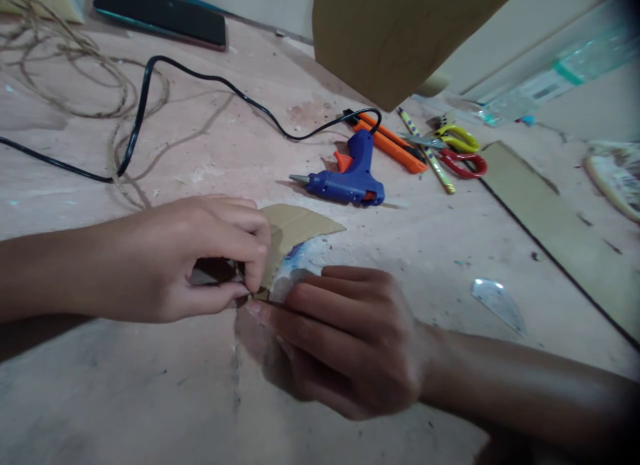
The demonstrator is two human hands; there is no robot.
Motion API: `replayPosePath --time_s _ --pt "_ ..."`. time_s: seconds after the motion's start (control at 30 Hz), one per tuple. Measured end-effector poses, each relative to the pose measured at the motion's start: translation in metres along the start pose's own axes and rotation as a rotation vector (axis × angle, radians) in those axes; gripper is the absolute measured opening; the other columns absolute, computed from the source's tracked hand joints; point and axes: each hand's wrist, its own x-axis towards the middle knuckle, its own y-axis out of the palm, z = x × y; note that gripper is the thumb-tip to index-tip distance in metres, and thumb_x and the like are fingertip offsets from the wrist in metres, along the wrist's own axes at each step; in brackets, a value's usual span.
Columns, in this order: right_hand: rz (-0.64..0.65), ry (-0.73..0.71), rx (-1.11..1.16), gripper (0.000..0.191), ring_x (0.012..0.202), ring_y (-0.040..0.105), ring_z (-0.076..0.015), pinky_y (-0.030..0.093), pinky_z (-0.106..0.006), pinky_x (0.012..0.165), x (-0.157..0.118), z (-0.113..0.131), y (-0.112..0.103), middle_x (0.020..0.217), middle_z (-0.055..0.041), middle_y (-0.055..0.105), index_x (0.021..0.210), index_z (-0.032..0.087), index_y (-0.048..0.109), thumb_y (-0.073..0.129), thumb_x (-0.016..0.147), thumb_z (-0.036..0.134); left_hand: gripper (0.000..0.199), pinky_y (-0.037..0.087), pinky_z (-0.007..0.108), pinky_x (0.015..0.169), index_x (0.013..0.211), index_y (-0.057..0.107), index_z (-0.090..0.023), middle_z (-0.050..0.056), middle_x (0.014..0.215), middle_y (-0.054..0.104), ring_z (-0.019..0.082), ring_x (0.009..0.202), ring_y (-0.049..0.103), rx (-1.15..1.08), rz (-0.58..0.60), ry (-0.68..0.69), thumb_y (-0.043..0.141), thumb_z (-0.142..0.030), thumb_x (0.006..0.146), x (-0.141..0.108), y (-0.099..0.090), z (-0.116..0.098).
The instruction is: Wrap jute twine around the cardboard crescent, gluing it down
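A crescent-shaped piece of cardboard (pixel 300 220) lies low over the table, its pointed tip toward the right. My left hand (pixel 215 255) pinches its near end between thumb and index finger. Against that same end, the closed fingertips of my right hand (pixel 345 338) meet the left thumb; what they grip is too small and hidden to make out. Jute twine (pixel 120 175) runs from a loose coil down behind my left hand. Just beyond the cardboard, a blue glue gun (pixel 345 185) lies on its side, nozzle pointing left.
A black cord (pixel 200 75) crosses the table near a phone (pixel 160 15). Right of the glue gun lie an orange cutter (pixel 393 145), a pencil (pixel 425 148) and scissors (pixel 463 164). A clear protractor (pixel 499 305), cardboard strip (pixel 565 218), plastic bottle (pixel 545 85) and larger cardboard sheet (pixel 390 38) are around.
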Motion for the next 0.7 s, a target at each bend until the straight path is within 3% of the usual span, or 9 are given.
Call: replayPosePath --time_s 0.3,0.43,0.7 --pt "-0.08 0.041 0.025 0.029 0.063 0.061 -0.0162 0.045 -0.035 0.055 -0.0028 -0.0012 -0.0004 0.087 -0.0041 0.078 0.124 0.008 0.075 0.059 0.101 0.014 0.017 0.051 0.028 0.085 0.093 0.069 -0.024 0.001 0.099 0.074 0.016 0.093 0.067 0.023 -0.017 0.027 0.063 -0.012 0.103 -0.0003 0.0003 -0.0013" --pt "-0.057 0.008 0.006 0.029 0.061 0.057 -0.0159 0.039 -0.036 0.052 -0.0015 -0.0022 0.0003 0.084 -0.0035 0.075 0.12 0.006 0.078 0.056 0.103 0.017 0.017 0.051 0.028 0.084 0.094 0.07 -0.025 0.001 0.099 0.074 0.016 0.094 0.067 0.024 -0.004 0.022 0.063 -0.012 0.102 -0.0001 0.0 -0.0019" --pt "-0.003 -0.039 -0.077 0.029 0.064 0.059 -0.0173 0.042 -0.037 0.052 0.0021 -0.0006 0.0019 0.088 -0.0046 0.075 0.116 0.005 0.08 0.055 0.106 0.016 0.016 0.051 0.027 0.086 0.094 0.069 -0.025 0.001 0.099 0.074 0.016 0.096 0.067 0.042 -0.002 0.022 0.064 -0.012 0.102 -0.0008 -0.0006 -0.0021"
